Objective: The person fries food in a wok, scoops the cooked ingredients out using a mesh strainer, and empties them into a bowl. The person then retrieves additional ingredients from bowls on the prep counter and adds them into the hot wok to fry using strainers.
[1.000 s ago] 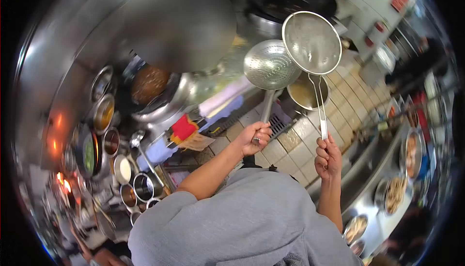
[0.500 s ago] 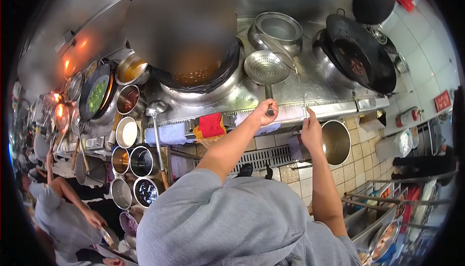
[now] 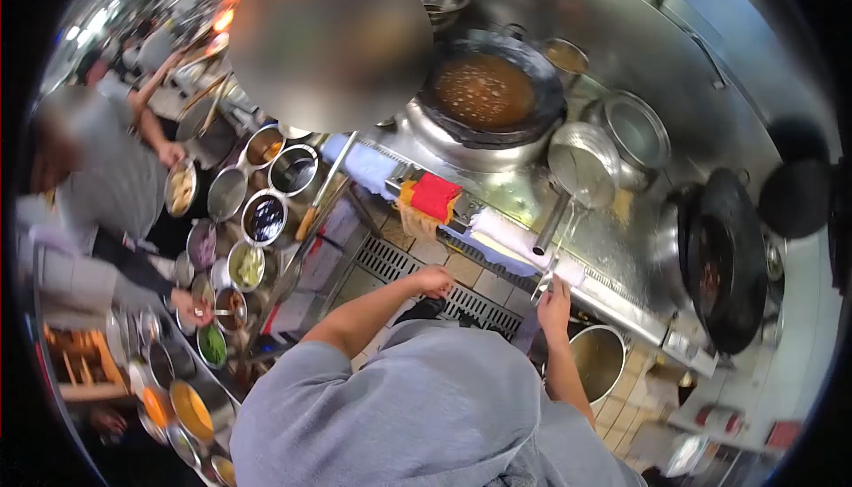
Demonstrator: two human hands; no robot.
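My right hand is closed round the thin handle of a metal ladle, whose bowl overlaps the skimmer. That perforated skimmer rests on the steel stove top against a round metal pot, its thick handle pointing toward me. My left hand is off the skimmer, fingers curled in with nothing visible in them, above the floor grate in front of the stove. Behind the skimmer to the left, a black wok holds bubbling brown liquid.
A red and yellow cloth and white towels lie along the stove's front edge. Another dark wok stands at right. A large pot is below my right hand. Ingredient containers and co-workers are at left.
My left hand has let go of the skimmer handle and drawn back left. The ladle has moved over the skimmer, still in my right hand. My view has turned left.
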